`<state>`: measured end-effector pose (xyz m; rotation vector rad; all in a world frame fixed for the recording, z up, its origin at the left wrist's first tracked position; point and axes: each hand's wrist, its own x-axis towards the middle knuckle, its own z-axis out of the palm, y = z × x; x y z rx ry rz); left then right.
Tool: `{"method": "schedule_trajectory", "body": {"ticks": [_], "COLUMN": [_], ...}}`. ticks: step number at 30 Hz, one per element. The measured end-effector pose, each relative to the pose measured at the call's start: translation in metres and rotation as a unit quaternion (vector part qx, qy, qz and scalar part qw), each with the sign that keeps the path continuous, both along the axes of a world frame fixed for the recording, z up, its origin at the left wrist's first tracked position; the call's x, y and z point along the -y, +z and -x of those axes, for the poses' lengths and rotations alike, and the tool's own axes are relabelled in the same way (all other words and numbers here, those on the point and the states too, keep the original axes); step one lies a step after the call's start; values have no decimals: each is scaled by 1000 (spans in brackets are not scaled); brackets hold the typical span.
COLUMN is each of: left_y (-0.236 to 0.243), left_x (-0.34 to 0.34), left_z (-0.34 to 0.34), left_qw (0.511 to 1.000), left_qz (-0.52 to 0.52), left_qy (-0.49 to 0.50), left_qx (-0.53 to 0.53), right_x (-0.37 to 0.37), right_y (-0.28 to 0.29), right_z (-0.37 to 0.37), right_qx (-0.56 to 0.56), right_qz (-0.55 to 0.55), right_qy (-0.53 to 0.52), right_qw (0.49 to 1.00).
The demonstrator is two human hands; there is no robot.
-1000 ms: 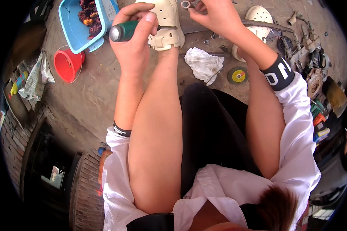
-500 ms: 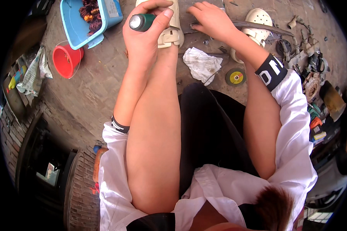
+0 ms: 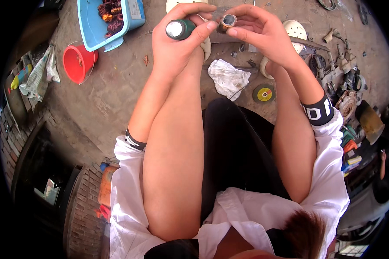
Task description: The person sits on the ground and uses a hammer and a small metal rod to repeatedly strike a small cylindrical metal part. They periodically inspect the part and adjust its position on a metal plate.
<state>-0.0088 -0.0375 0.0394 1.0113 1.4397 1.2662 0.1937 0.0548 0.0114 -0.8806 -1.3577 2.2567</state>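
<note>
My left hand (image 3: 170,49) grips a green handle (image 3: 180,29) with a silver end cap, held end-on to my view so the far part is hidden. Close to its fingertips, my right hand (image 3: 263,36) pinches a small round metal sleeve (image 3: 227,23), whose dark centre faces up. Cream perforated clogs (image 3: 294,35) are on my feet under and beside my hands. Below my hands, a crumpled white rag (image 3: 227,77) lies on the ground between my legs, with a yellow-and-black disc (image 3: 263,93) near it and a long metal bar (image 3: 310,44) by the right clog.
A blue tub (image 3: 87,30) of dark copper coils (image 3: 114,26) and a red bucket (image 3: 77,64) stand at left, near crumpled sacks (image 3: 39,82). Greasy metal parts (image 3: 348,99) crowd the right side. Another person's arm (image 3: 383,162) shows at the far right edge.
Both hands have shifted right. My right hand swung down then back up, turning the metal sleeve upward beside my left hand. The green handle has tipped more end-on toward me.
</note>
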Motion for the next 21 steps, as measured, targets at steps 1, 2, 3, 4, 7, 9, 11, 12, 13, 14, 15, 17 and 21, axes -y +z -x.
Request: {"method": "schedule_trajectory", "body": {"ticks": [1,2,3,4,7,9,11,12,13,14,15,17,21], "left_y": [0,0,5,7,9,10,10,10,12,14,16,18,20], "left_x": [-2,-3,0,-3,-10,-10,-6,-5,-5,-7,-8,-9,-12], "left_z": [1,2,0,-3,-11,-6,-2,-1,-1,0,0,1,1], "left_qw": [998,992,997,997,990,985,988,989,989,988,987,987,986], "left_qz": [-36,-71,21,-21,-110,-125,-101,-90,-91,-91,-92,-95,-100], "left_qy": [-30,-60,-71,-72,-85,-108,-102,-99,-104,-110,-115,-117,-114], "left_qx": [-40,-80,-11,-14,-29,-53,-60,-62,-61,-60,-60,-60,-73], "right_x": [2,4,3,3,3,6,4,3,3,3,3,0,-2], "right_y": [8,16,23,24,28,35,36,37,37,38,39,45,53], "right_z": [-2,-3,-5,-6,-8,-7,-6,-6,-6,-5,-3,-3,-2], "right_qx": [2,3,9,8,10,15,-17,-31,-30,-28,-28,-7,20], "right_qz": [-49,-98,-90,-104,-145,-170,-198,-212,-239,-265,-291,-338,-419], "right_qy": [-1,-1,-1,0,-5,-19,-15,-14,-22,-30,-37,-34,-46], "right_qw": [999,995,996,994,989,985,980,977,970,963,956,941,907]}}
